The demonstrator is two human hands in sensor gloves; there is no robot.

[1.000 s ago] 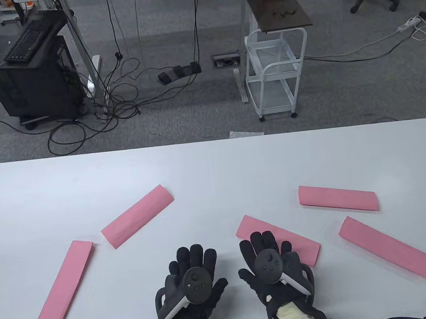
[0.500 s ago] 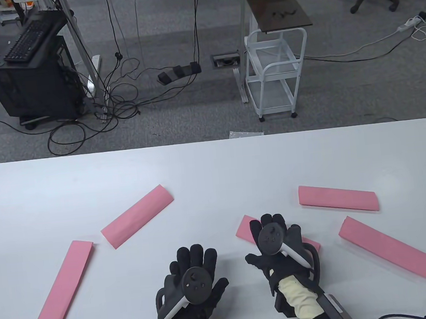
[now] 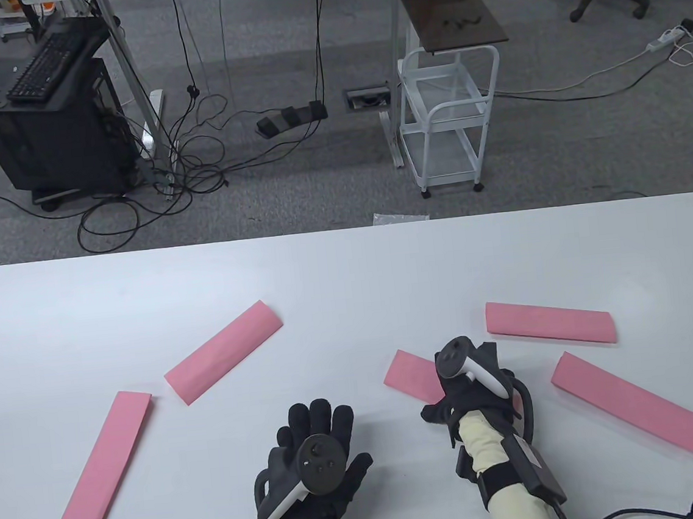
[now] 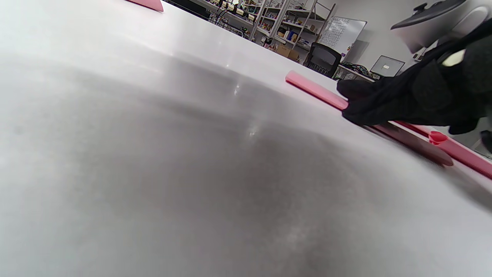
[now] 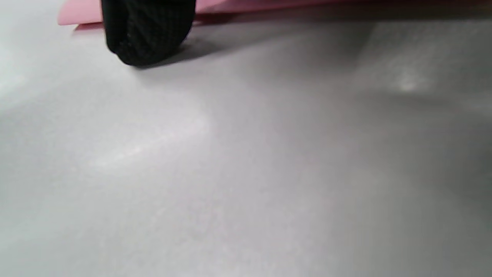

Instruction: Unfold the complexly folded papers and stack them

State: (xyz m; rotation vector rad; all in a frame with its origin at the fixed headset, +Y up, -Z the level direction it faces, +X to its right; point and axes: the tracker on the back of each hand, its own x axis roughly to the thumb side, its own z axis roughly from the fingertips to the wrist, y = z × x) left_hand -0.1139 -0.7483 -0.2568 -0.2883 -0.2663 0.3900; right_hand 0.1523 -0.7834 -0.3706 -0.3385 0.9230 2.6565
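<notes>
Several pink folded paper strips lie on the white table [image 3: 348, 271]. My right hand [image 3: 465, 376] arches over the middle strip [image 3: 411, 374] and covers its right part; its fingers are hidden under the tracker. In the left wrist view the right hand [image 4: 403, 100] rests on this strip [image 4: 315, 90]. In the right wrist view one gloved fingertip [image 5: 148, 30] touches the table at the strip's edge [image 5: 80, 11]. My left hand [image 3: 316, 421] lies flat on the table with fingers spread, holding nothing, left of the strip.
Other pink strips lie at the left [image 3: 106, 463], centre left [image 3: 223, 351], back right [image 3: 548, 322] and right [image 3: 626, 401]. The table's far edge borders a floor with a white cart [image 3: 452, 114] and cables.
My right hand moved forward and to the right onto the middle strip and tipped up, so its fingers went out of sight. The left hand and all strips stayed still.
</notes>
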